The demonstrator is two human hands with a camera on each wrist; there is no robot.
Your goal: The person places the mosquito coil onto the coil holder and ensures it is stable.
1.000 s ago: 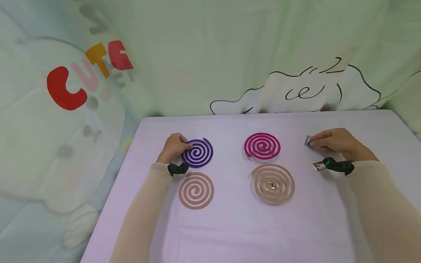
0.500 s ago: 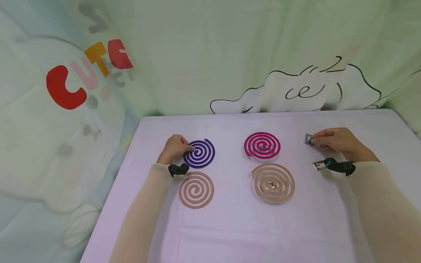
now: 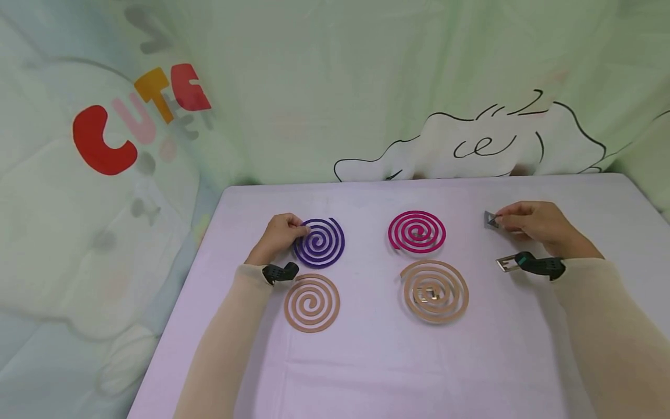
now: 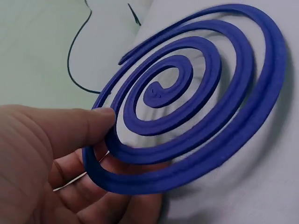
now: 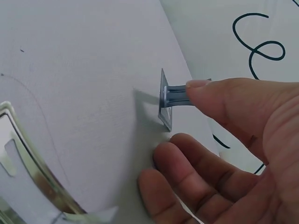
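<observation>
In the head view, my left hand (image 3: 280,237) pinches the left edge of a purple mosquito coil (image 4: 140,183) between thumb and fingers. The left wrist view shows the coil tilted, its shadow on the cloth. On the right, my right hand (image 3: 536,224) pinches a small grey metal coil stand (image 5: 176,95) by its narrow tab, thumb on top, the flat plate facing away from the fingers. Between the hands, a pink coil (image 3: 417,231) and a tan coil (image 3: 464,293) sit over metal pieces, partly hidden. Another tan coil (image 3: 337,303) lies below my left hand.
Close to my right wrist, another metal stand (image 3: 508,264) lies on the pale tablecloth (image 3: 377,372). Black devices (image 3: 539,265) are strapped on both wrists. A printed curtain (image 3: 293,105) hangs behind the table.
The purple coil has shifted slightly right, its tilt changing in my left hand. My right hand has risen a little, turning the metal stand. The other coils stay put.
</observation>
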